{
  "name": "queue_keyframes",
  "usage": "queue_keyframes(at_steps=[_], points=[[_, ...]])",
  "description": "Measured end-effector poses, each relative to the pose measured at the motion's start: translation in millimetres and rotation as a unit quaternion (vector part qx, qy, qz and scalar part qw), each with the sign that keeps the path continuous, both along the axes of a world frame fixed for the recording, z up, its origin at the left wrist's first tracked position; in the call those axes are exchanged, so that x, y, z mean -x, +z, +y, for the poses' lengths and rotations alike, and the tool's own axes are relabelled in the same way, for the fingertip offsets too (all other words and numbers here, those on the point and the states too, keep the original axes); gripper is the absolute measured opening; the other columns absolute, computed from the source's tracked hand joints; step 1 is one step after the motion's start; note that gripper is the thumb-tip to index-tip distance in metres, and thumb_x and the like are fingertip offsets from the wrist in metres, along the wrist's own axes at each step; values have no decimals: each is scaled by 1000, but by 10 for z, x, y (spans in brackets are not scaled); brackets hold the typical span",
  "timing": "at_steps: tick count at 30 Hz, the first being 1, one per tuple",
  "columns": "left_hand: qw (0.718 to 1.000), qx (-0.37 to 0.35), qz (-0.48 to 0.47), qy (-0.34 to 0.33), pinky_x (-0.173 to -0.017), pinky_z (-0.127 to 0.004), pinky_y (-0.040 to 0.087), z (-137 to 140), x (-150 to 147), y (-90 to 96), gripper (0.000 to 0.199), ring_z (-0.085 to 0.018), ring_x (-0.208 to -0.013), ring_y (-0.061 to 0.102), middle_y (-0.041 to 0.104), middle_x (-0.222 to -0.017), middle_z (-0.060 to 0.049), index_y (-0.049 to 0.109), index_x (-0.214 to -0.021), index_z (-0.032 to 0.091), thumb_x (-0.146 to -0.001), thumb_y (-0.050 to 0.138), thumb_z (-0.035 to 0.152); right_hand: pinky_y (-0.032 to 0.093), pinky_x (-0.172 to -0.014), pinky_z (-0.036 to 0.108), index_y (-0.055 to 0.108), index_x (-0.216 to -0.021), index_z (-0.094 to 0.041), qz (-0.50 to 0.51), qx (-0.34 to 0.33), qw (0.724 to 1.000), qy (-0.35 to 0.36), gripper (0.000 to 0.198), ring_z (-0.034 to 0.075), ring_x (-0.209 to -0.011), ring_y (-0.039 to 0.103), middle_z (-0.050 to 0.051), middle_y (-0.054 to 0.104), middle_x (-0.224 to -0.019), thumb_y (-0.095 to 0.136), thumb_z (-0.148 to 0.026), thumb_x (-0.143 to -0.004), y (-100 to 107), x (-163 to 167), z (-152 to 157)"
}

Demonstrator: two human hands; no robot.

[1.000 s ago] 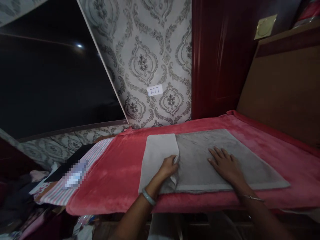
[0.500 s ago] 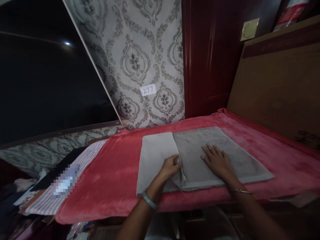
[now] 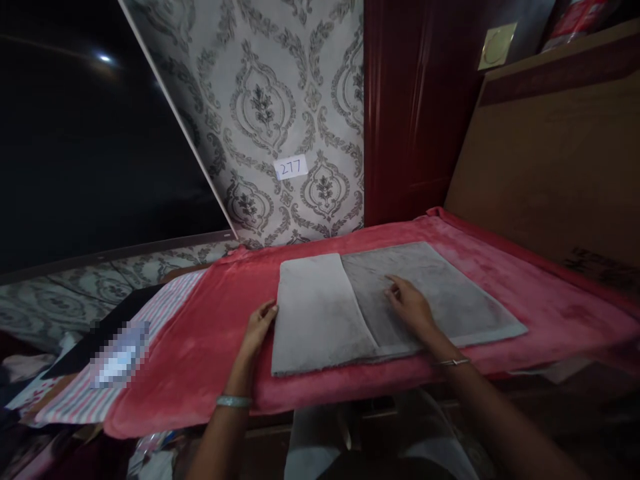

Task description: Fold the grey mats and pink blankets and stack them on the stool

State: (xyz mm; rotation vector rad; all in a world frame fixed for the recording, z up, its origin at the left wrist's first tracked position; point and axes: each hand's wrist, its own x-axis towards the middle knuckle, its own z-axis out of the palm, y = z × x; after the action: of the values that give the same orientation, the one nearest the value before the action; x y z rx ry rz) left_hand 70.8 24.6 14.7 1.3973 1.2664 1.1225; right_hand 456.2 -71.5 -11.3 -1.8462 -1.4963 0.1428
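Observation:
A grey cloth [image 3: 450,300] lies flat, with its left part folded over as a lighter flap [image 3: 315,313] whose free edge runs down the middle. My left hand [image 3: 260,325] is at the folded left edge, fingers bent and fingertips against or just beside the fabric; the edge shows no pinch or lift. Over the grey cloth, right of the flap's edge, is my right hand [image 3: 413,307], its index finger stretched out and the other fingers loosely curled, with nothing in it. Whether it touches the cloth is hard to tell.
A red plush blanket [image 3: 215,333] covers the table under the cloth. Striped fabric [image 3: 75,403] shows at the left end. A large dark screen [image 3: 100,147] stands behind on the left, and a cardboard box [image 3: 550,160] borders the right side.
My left hand has let go of the flap's free edge and moved left to the folded edge. The flap now lies flatter. My right hand has shifted left and lost its flat spread.

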Motion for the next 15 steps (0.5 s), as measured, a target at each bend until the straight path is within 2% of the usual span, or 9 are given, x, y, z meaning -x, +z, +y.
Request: queue_keyframes(at_steps=[2,4,7,10,13,15], points=[[1000,1,-18,-14,-73,-30,51,-35,9,-51,74,-21,-84,66,74,-103,-12,68,-118,12,-66,77,64,53,-76,34,52,-142,-13,89,37,994,58,55,22,-76,64,6,68,-83,43,-36,-94,58,240,57],[1000,-10,-25,1,-68,-28,49,-70,-7,-75,79,-18,-77,64,74,-94,-9,66,-122,12,-65,76,66,52,-73,32,50,-144,-15,133,59,984,101,56,21,-72,63,2,66,-76,47,-38,-93,87,476,132],[999,-17,-28,9,-70,-29,51,-99,-22,-94,82,-20,-80,66,74,-93,-8,65,-126,13,-65,76,67,51,-82,35,48,-147,-18,148,59,981,112,63,24,-87,66,4,71,-91,61,-36,-88,113,736,284],[999,-25,-22,4,-86,-36,53,-108,-15,-110,83,-27,-104,67,72,-115,-13,64,-128,14,-65,75,67,51,-91,36,50,-147,-20,177,74,977,93,69,26,-103,66,8,72,-114,68,-25,-81,152,859,461],[1000,-28,-2,-12,-103,-40,48,-118,-2,-116,87,-31,-123,60,65,-133,-16,63,-131,15,-63,76,68,51,-97,34,64,-133,-19,195,77,973,96,58,24,-109,67,7,71,-120,65,-9,-75,192,879,603],[999,-34,5,-26,-108,-41,46,-129,6,-121,87,-32,-129,57,62,-138,-16,64,-131,15,-62,76,67,50,-101,33,71,-123,-18,207,71,971,100,51,22,-112,67,6,71,-121,59,-4,-75,205,854,652]])
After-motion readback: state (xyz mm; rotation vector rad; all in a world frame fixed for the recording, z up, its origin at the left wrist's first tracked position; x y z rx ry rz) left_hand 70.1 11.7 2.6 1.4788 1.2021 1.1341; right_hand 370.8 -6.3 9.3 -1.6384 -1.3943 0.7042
